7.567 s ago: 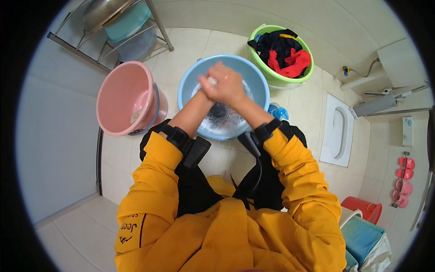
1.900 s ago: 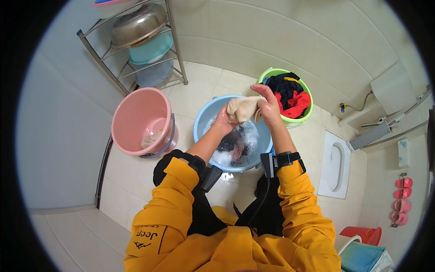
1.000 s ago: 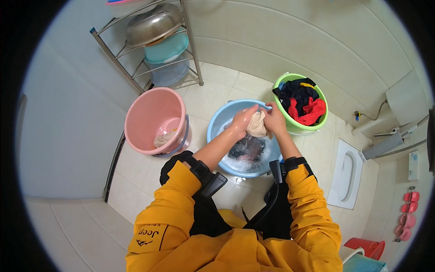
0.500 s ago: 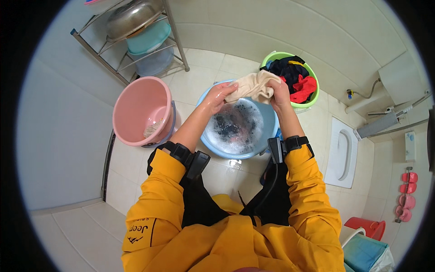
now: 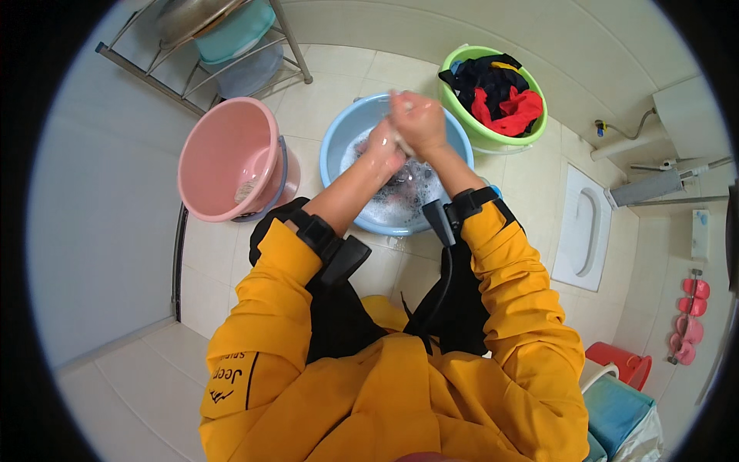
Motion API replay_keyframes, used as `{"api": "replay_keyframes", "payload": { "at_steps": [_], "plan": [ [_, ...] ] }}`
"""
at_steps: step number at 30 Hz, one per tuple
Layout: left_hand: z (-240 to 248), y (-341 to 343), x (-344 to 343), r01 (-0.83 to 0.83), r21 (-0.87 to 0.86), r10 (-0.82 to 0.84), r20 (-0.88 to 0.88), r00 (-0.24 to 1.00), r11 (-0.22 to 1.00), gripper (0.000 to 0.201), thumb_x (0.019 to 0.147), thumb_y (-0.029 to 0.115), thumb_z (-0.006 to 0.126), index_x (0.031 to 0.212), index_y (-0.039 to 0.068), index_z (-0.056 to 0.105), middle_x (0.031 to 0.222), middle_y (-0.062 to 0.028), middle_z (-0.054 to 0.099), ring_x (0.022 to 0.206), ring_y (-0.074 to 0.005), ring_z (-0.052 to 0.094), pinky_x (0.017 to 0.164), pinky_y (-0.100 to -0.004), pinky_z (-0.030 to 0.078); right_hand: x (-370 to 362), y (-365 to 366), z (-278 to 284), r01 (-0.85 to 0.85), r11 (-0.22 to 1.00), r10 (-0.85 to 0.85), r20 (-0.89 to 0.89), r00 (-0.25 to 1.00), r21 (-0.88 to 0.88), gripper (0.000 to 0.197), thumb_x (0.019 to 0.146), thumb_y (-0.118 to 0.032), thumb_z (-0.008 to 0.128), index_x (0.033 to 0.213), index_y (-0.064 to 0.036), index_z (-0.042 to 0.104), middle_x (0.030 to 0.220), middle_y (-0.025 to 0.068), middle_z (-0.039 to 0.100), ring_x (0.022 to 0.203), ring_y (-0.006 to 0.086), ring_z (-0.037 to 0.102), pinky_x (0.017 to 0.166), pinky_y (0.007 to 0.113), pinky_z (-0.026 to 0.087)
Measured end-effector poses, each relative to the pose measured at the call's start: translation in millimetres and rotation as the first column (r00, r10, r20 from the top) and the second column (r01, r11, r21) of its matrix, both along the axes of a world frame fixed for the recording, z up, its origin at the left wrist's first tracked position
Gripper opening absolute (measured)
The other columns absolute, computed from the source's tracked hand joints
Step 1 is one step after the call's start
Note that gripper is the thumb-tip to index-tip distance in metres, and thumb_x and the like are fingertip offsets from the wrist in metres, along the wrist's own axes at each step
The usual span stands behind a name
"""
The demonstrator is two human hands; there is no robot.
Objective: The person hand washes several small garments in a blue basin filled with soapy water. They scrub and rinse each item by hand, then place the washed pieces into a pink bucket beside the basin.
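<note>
Both of my hands are pressed together over a light blue basin [image 5: 331, 150]. My left hand [image 5: 382, 148] and my right hand [image 5: 419, 123] are closed round a small beige cloth [image 5: 403, 145], bunched up so that only a bit shows between them. It could be a sock, but its shape is hidden by the fingers. Below, foamy water [image 5: 385, 209] fills the basin, with something dark under the suds. My wet forearms reach in from bright yellow sleeves.
To the left stands a pink bucket [image 5: 227, 162] with a small pale cloth [image 5: 246, 189] inside. A green bucket [image 5: 462, 127] of dark and red clothes [image 5: 509, 108] is at the far right. Beyond are a metal rack [image 5: 142, 75], a squat toilet [image 5: 583, 231] and a red bucket [image 5: 622, 363].
The beige cloth was stretched between my two hands; now it is bunched and gripped with the hands brought together. The whole view has shifted slightly.
</note>
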State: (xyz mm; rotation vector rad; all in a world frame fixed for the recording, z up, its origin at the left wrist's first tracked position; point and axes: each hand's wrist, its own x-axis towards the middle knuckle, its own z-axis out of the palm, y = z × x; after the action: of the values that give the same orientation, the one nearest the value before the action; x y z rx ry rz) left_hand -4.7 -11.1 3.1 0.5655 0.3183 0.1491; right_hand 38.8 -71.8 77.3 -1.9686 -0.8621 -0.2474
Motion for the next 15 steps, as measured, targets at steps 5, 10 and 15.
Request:
{"api": "replay_keyframes", "payload": {
  "at_steps": [5,10,15],
  "plan": [
    [6,15,-2,-0.083,0.083,0.097,-0.179,0.979,0.993,0.02,0.084,0.026,0.041,0.086,0.01,0.052,0.086,-0.0065,0.056,0.075,-0.0197,0.055,0.068,-0.0363,0.047,4,7,-27,-0.084,0.994,0.088,-0.062,0.994,0.075,0.029,0.077,-0.028,0.051,0.061,-0.0043,0.057,0.056,0.0165,0.052,0.051,0.0349,0.048,0.046,0.037,0.039],
    [1,23,-1,-0.021,0.098,0.047,-0.279,0.959,0.995,0.019,0.08,0.021,0.049,0.084,0.003,0.054,0.081,-0.0081,0.057,0.073,-0.0198,0.056,0.064,-0.0334,0.045,10,1,-50,-0.06,0.997,0.058,-0.04,0.998,-0.048,0.033,0.078,-0.031,0.047,0.061,-0.0047,0.055,0.061,0.0174,0.054,0.058,0.037,0.051,0.05,0.042,0.041],
    [10,39,-12,-0.027,0.316,0.158,-0.395,0.905,0.948,0.036,0.081,0.032,0.049,0.095,-0.001,0.053,0.091,-0.0103,0.058,0.08,-0.0203,0.056,0.069,-0.0313,0.044,55,-3,-82,-0.008,0.87,-0.087,-0.17,0.982,-0.493,0.047,0.081,-0.044,0.041,0.069,-0.0015,0.056,0.071,0.02,0.056,0.068,0.0372,0.053,0.061,0.042,0.042]
  ]
}}
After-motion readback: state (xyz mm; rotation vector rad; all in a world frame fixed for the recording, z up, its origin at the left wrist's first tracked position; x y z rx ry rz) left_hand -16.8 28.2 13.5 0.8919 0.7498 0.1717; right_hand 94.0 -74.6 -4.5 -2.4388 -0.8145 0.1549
